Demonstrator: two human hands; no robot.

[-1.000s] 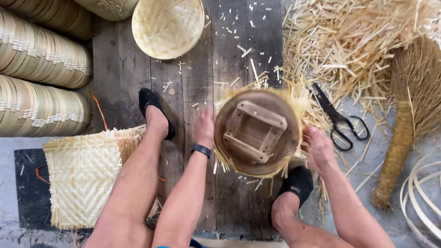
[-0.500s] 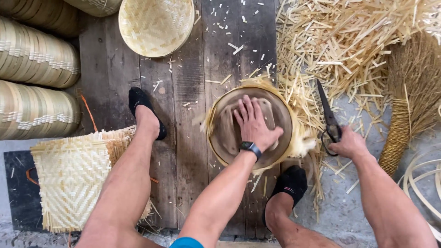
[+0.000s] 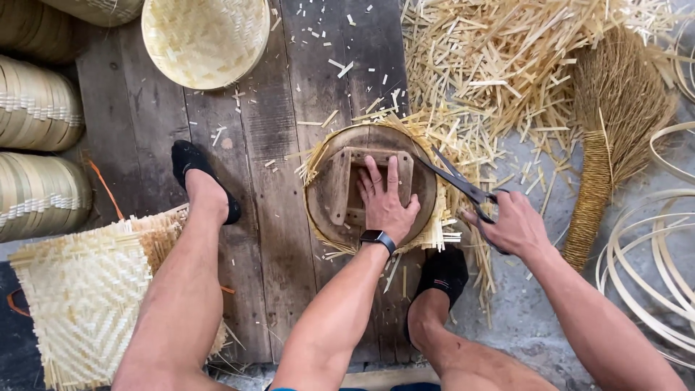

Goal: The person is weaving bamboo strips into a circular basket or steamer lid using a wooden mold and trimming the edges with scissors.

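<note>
A: Head view — where's the left hand [image 3: 386, 206]?

B: Spread flat, fingers open, pressing on the round wooden mould [image 3: 371, 185] that sits over pale woven bamboo strips [image 3: 449, 148] near the right edge of the dark plank floor [image 3: 253, 210].

A: And the right hand [image 3: 512, 226]?

B: Closed around the black scissors [image 3: 463, 185], blades parted at the mould's right rim. A straw broom [image 3: 612, 130] lies further right.

Left hand [image 3: 386, 205] covers mould centre [image 3: 340, 188]; hoops [image 3: 651, 239] cut off right.
</note>
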